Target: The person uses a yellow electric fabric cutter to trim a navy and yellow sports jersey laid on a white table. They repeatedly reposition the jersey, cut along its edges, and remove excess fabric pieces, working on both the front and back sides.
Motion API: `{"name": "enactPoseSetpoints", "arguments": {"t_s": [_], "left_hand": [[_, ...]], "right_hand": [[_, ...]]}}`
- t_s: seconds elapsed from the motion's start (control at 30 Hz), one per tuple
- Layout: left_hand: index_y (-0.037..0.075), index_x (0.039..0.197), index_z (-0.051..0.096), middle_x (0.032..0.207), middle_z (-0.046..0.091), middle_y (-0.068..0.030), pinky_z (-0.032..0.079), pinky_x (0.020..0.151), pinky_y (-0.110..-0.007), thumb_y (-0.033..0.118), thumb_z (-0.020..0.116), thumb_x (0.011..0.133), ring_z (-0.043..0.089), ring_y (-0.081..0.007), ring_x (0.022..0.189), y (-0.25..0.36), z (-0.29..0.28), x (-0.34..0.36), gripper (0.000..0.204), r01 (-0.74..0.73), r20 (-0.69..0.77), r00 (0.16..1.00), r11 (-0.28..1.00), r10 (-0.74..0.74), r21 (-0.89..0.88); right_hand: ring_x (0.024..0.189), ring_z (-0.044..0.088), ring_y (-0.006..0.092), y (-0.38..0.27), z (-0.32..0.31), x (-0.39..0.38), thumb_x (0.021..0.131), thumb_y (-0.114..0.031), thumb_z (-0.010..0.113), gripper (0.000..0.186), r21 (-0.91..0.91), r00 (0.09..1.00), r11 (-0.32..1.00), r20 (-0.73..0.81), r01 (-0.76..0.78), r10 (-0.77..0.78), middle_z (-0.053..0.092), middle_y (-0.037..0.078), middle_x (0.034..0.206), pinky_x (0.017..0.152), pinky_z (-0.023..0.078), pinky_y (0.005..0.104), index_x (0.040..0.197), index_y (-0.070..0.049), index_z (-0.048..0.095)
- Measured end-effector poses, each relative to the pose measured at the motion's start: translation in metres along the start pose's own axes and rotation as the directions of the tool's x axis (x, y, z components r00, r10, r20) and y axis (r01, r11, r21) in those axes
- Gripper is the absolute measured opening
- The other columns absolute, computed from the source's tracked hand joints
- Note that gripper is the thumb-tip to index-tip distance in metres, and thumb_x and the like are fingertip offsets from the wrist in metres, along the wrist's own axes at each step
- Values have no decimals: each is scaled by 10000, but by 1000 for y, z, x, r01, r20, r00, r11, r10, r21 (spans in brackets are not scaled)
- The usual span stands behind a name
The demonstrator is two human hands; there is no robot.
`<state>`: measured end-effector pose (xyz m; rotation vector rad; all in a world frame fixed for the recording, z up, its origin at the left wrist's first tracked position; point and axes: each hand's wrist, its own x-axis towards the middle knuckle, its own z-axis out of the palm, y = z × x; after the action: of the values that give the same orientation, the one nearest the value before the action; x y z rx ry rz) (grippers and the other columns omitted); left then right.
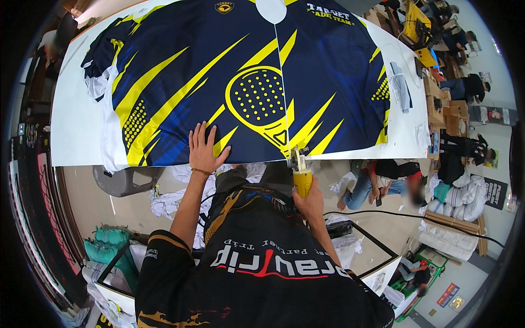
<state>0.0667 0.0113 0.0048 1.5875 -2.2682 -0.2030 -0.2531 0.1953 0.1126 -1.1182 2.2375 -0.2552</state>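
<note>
Here's the left hand (206, 150), palm down with fingers spread, pinching nothing, pressed on the near edge of a broad navy-blue fabric sheet (180, 98) printed with yellow slashes; that flat pressure probably keeps the cloth from sliding. The sheet lies spread across a smooth white tabletop (404, 136), likely so it sits without folds. Over on the right, the right hand (310, 199) is curled snugly around the body of a yellow hand-held power tool with a metal head (302, 183), and that head sits at the cloth's near edge, right by the lower end of a thin white line (278, 44) running down the print; the line seems to serve as its guide. The upright hold looks chosen to keep the head level with the table. Now the containers: bulging white sacks (465, 202) are piled at far right, contents hidden; teal-green wrapped bundles (109, 240) sit lower left, equally unreadable; and inside what looks like a black-rimmed white box (377, 238), lower right, there's crumpled white material (350, 249).
</note>
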Motion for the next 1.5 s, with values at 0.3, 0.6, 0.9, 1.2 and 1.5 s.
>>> {"name": "enactPoseSetpoints", "arguments": {"t_s": [0.3, 0.6, 0.9, 1.2, 1.5], "left_hand": [[82, 1515, 552, 1622, 438, -228, 244, 1283, -585, 536, 750, 906, 362, -407, 1551, -1, -2, 1, 786, -2, -26, 1000, 999, 1, -41], [83, 1466, 601, 1603, 473, -214, 253, 1280, -578, 567, 718, 905, 395, -404, 1524, 0, 0, 0, 750, 11, -42, 999, 999, -13, -38], [72, 1486, 575, 1600, 470, -227, 262, 1272, -582, 515, 761, 889, 401, -406, 1524, 1, -4, 0, 765, 9, -27, 1000, 998, -11, -61], [78, 1471, 585, 1574, 492, -224, 282, 1261, -586, 502, 771, 876, 424, -407, 1506, 0, -2, 0, 754, -6, -55, 998, 997, 2, -73], [79, 1446, 607, 1565, 496, -217, 279, 1260, -579, 497, 772, 877, 417, -402, 1505, 0, -5, 1, 725, 11, -31, 999, 996, -14, -92]], "right_hand": [[1003, 696, 550, -12, -4, 17, 900, -387, 765, 729, -24, 1000, 1000, -7, 10, -11, 725, 329, 1071, 838, 551, 624, 1450, -81, 398], [1028, 689, 550, -29, -7, 43, 898, -383, 763, 707, -8, 1000, 1000, -13, 17, -17, 718, 329, 1102, 864, 547, 614, 1438, -79, 422], [1016, 688, 553, -57, -17, 74, 881, -330, 753, 657, 35, 997, 997, -43, 65, -64, 721, 330, 1078, 858, 545, 617, 1396, -66, 441], [1011, 715, 530, -81, -20, 120, 851, -360, 763, 668, -28, 999, 999, -37, 16, -17, 732, 335, 1066, 884, 571, 597, 1359, -45, 467], [1058, 712, 523, -105, -27, 185, 840, -390, 782, 674, -62, 996, 995, -22, 84, -86, 724, 328, 1125, 921, 570, 592, 1331, -56, 463]]}}
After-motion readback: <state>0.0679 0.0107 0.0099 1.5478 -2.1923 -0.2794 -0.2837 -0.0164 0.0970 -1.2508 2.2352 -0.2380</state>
